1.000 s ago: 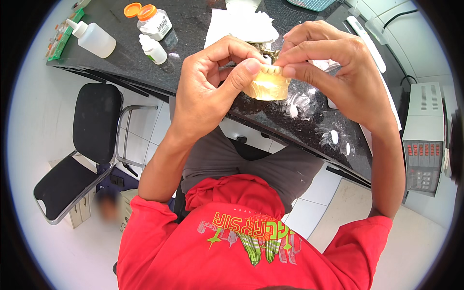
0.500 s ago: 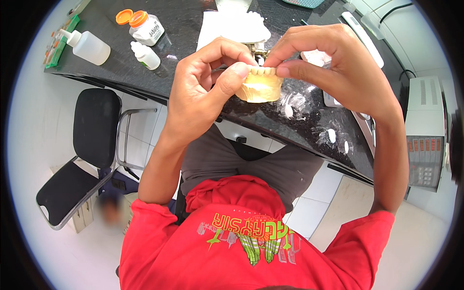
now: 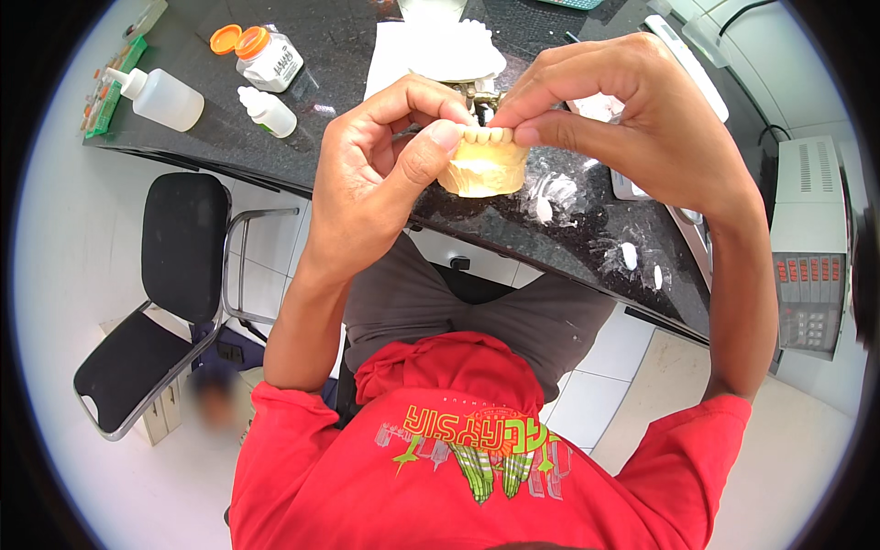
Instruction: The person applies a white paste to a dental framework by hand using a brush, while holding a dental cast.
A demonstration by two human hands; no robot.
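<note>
Between both hands is a yellow plaster dental model (image 3: 481, 171) with a row of tooth-shaped pieces (image 3: 489, 135) along its top edge. My left hand (image 3: 371, 183) grips it on the left side, thumb at the row, index finger curled over behind. My right hand (image 3: 623, 137) pinches at the right part of the row with thumb and index finger. A brass-coloured metal piece (image 3: 479, 92) is partly visible behind the model. White paste smears and lumps (image 3: 544, 207) lie on the dark worktop (image 3: 587, 247) below my right hand.
At the left stand a squeeze bottle (image 3: 170, 101), an orange-lidded jar (image 3: 268, 64), a small dropper bottle (image 3: 270, 115) and a green tray (image 3: 110, 92). White paper (image 3: 403, 46) lies behind. A boxy machine (image 3: 807, 247) is at the right, a black chair (image 3: 183, 247) at the left. A blurred person (image 3: 215, 399) is low at the left.
Both hands and the model have shifted slightly left and a little down in the view. The objects on the worktop have shifted left in the picture too. The grip looks much the same.
</note>
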